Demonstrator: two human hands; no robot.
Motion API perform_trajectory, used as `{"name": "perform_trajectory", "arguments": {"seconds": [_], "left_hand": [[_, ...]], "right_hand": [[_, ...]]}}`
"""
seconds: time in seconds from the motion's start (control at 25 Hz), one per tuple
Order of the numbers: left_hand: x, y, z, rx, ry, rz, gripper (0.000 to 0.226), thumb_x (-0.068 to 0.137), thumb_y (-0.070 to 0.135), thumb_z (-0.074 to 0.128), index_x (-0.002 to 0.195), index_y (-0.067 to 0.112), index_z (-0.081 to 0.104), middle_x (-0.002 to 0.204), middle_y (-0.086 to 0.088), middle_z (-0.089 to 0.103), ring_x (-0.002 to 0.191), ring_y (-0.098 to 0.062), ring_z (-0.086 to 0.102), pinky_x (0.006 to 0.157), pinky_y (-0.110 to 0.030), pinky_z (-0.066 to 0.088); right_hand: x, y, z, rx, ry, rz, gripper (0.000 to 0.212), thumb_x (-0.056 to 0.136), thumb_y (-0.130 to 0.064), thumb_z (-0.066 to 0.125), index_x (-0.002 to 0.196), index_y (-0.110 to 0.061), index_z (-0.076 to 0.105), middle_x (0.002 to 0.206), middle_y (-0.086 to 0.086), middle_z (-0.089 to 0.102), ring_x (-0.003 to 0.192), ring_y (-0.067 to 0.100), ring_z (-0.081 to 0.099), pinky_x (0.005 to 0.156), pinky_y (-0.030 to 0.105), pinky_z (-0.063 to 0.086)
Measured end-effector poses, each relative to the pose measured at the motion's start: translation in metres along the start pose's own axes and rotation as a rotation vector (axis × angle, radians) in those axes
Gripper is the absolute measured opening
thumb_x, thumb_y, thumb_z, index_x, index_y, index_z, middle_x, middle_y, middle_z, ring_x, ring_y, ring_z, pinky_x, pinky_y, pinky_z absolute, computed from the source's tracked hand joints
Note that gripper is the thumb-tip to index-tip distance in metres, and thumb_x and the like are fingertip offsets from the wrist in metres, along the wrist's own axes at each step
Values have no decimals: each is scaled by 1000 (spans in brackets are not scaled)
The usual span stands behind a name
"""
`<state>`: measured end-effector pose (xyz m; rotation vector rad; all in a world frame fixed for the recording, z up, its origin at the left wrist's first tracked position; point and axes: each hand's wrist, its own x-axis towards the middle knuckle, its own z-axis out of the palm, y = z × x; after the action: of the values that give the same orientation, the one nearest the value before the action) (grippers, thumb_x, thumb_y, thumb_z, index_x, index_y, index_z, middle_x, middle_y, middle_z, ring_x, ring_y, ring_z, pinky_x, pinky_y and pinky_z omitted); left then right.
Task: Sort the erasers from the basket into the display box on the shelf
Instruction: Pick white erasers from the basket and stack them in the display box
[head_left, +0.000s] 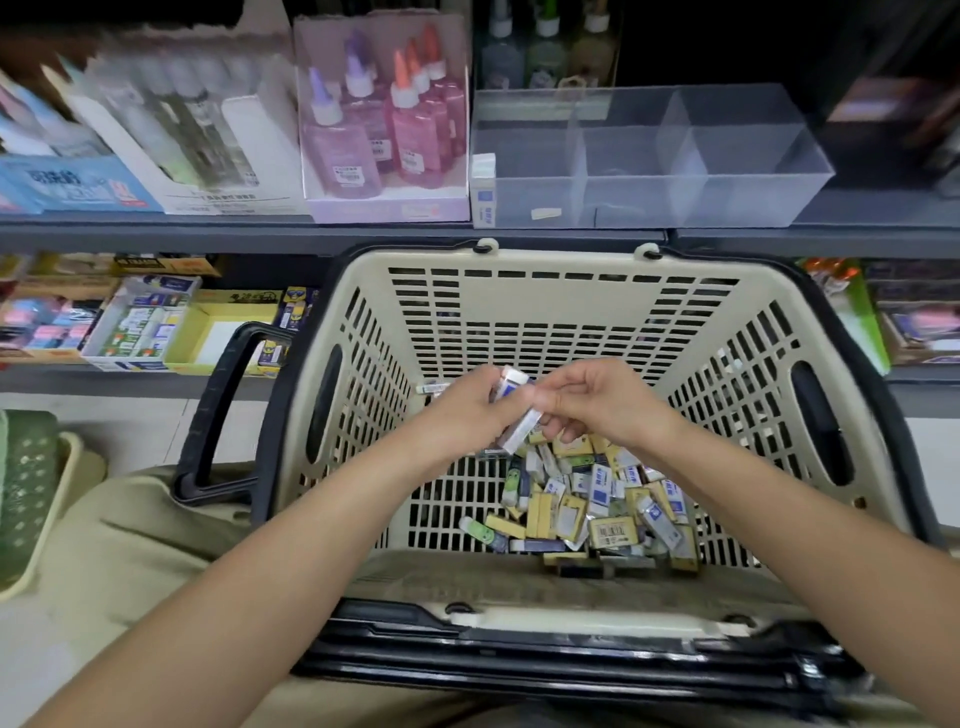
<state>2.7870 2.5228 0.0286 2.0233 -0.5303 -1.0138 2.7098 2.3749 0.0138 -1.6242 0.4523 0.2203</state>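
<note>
A cream plastic basket (561, 312) with black handles rests on my lap. A heap of small packaged erasers (597, 499), yellow, white and blue, lies in its near right corner. Both hands meet above the heap. My left hand (467, 410) grips a few white-and-blue erasers (511, 387). My right hand (592, 400) pinches the end of one long white eraser (522, 431) against them. On the shelf above stands the clear display box (727, 208) with dividers. One white-and-blue eraser (483, 195) stands upright at its left end.
Left of the display box stand a carton of pink and purple glue bottles (384, 135) and other stationery boxes (171, 140). The lower shelf holds small boxes (150, 322). A green basket (31, 493) sits on the floor at left.
</note>
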Motion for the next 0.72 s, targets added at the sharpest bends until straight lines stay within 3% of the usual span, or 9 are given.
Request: {"name": "perform_trajectory", "arguments": {"seconds": [0.08, 0.2, 0.24, 0.32, 0.4, 0.44, 0.56, 0.64, 0.72], "left_hand": [[0, 1, 1, -176, -96, -6, 35, 90, 29, 58, 112, 3, 50, 108, -19, 61, 100, -30, 62, 87, -43, 54], [0, -2, 6, -319, -95, 6, 19, 88, 11, 61, 105, 12, 52, 105, -12, 60, 90, -19, 65, 69, -32, 59], [0, -2, 8, -372, -56, -21, 16, 89, 8, 59, 103, 12, 52, 104, -12, 60, 85, -17, 64, 64, -30, 59], [3, -1, 9, -493, -16, -109, 14, 89, 4, 57, 101, 10, 53, 105, -13, 62, 82, -18, 64, 59, -29, 59], [10, 3, 7, -577, -46, -187, 17, 85, 1, 62, 100, 9, 56, 100, -11, 64, 82, -19, 65, 59, -30, 59], [15, 6, 6, -591, -70, -209, 19, 83, 0, 64, 99, 8, 56, 96, -11, 65, 81, -20, 66, 59, -31, 59], [25, 13, 7, -660, -103, -250, 17, 82, -2, 65, 94, 9, 58, 90, -7, 67, 81, -19, 66, 58, -34, 59], [31, 10, 8, -711, -112, -292, 18, 83, -3, 64, 96, 8, 58, 91, -7, 67, 84, -19, 65, 62, -36, 58], [34, 2, 9, -746, -140, -347, 20, 84, -4, 61, 102, 5, 57, 94, -10, 66, 84, -21, 65, 66, -38, 55]], "right_hand": [[-1, -2, -3, 109, -7, 7, 34, 70, -29, 70, 93, -4, 68, 64, 2, 71, 59, 8, 68, 52, 15, 52], [3, 2, -17, 254, -50, 59, 37, 72, -36, 66, 95, -8, 66, 74, 5, 73, 68, 14, 71, 54, 18, 54], [6, 8, -23, 153, -27, 101, 32, 77, -35, 65, 98, -10, 65, 76, 4, 73, 71, 15, 71, 54, 19, 54], [11, 27, -37, -407, -7, 132, 18, 88, -24, 61, 101, -13, 65, 84, 0, 71, 79, 16, 69, 61, 20, 52], [14, 51, -45, -1010, -148, 75, 24, 90, -13, 55, 111, -16, 64, 106, 0, 66, 96, 17, 63, 76, 24, 49], [14, 62, -45, -1182, -252, 66, 33, 88, -9, 52, 118, -19, 60, 118, 2, 61, 104, 19, 59, 82, 27, 48], [12, 84, -40, -1449, -454, 49, 49, 86, -3, 49, 130, -25, 48, 130, 5, 44, 102, 27, 57, 73, 34, 48], [13, 92, -39, -1611, -479, -46, 49, 87, -2, 47, 131, -23, 45, 126, 9, 43, 92, 31, 59, 61, 33, 44], [13, 94, -41, -1674, -482, -133, 43, 89, -9, 48, 130, -21, 47, 123, 8, 45, 91, 28, 59, 62, 34, 45]]}}
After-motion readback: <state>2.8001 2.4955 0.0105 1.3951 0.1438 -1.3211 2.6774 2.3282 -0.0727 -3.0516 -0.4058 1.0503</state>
